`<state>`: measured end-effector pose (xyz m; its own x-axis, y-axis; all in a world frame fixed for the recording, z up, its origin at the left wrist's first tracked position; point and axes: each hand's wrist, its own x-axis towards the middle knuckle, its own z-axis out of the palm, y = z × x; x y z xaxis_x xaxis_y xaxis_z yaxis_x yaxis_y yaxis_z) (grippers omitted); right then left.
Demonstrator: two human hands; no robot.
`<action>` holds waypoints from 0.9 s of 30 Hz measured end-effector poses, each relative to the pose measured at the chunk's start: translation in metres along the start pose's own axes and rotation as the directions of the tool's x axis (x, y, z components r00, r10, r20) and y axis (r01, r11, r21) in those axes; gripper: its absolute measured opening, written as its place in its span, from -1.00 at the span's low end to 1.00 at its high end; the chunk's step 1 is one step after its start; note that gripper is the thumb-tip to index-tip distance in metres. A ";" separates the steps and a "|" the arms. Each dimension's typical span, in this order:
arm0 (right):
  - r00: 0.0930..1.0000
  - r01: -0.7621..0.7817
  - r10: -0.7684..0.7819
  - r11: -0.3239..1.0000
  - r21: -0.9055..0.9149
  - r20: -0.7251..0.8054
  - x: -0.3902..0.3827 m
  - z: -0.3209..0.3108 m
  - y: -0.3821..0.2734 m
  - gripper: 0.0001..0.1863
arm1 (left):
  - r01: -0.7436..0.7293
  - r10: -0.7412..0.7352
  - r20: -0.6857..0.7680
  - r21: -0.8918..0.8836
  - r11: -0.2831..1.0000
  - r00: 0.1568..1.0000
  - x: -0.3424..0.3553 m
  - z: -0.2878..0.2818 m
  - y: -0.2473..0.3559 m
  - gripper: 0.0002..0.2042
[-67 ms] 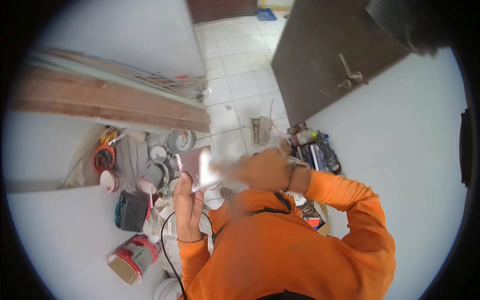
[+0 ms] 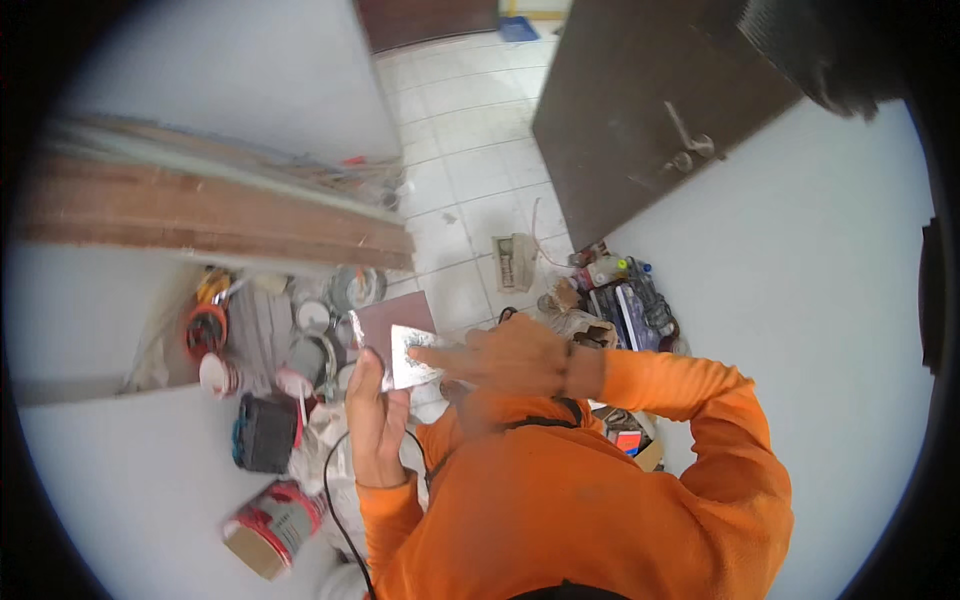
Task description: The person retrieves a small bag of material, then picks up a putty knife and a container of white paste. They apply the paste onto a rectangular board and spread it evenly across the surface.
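Brown door (image 2: 630, 110), pale tiled floor (image 2: 450, 160), perhaps a blue dustpan (image 2: 519, 30)

Over there the pale blade (image 2: 402, 374) gleams like smooth, bright metal, while the brown plate (image 2: 400, 314) behind it looks duller. The orange sweater (image 2: 590, 500) seems matt cloth; the beam (image 2: 200, 210), rough wood; the floor tiles (image 2: 440, 170), smooth and faintly shiny.

Orange long-sleeved top (image 2: 580, 500) worn. Front crossed by thin black cord (image 2: 540, 422). Black cable (image 2: 328, 490) looped by left sleeve (image 2: 388, 515).
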<state>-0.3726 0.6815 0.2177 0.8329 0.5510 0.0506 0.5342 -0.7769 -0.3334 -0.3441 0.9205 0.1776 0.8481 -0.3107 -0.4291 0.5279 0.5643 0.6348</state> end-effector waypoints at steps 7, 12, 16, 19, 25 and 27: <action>0.983 -0.117 0.131 0.987 0.110 -0.130 -0.005 0.024 0.043 -0.36 | -0.030 0.033 -0.030 0.091 0.995 0.999 0.026 -0.002 0.006 -0.56; 0.910 -0.401 0.414 0.881 0.251 0.004 -0.005 0.036 0.135 -0.32 | -0.068 0.057 0.078 0.143 0.987 0.995 0.064 0.027 0.015 -0.55; 0.987 -0.134 0.144 0.984 0.118 -0.074 0.002 -0.011 0.094 -0.41 | -0.031 0.015 0.148 0.106 0.994 0.989 0.101 0.068 0.008 -0.55; 0.813 -0.561 0.583 0.780 0.275 0.006 -0.039 0.001 0.219 -0.46 | -0.045 0.016 0.158 0.180 0.983 0.987 0.133 0.080 -0.003 -0.51; 0.444 -0.546 0.804 0.593 0.592 -0.396 -0.115 -0.024 0.275 -0.49 | -0.158 0.056 0.311 0.315 0.936 0.949 0.213 0.149 -0.023 -0.49; 0.256 -0.478 0.844 0.534 0.698 -0.471 -0.123 -0.029 0.281 -0.50 | -0.312 0.154 0.336 0.491 0.814 0.929 0.248 0.218 -0.049 -0.51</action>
<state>-0.3204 0.3866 0.1450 0.7320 -0.6585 0.1750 -0.2133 -0.4654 -0.8590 -0.1505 0.6493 0.1800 0.8845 -0.4587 -0.0850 0.1866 0.1809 0.9656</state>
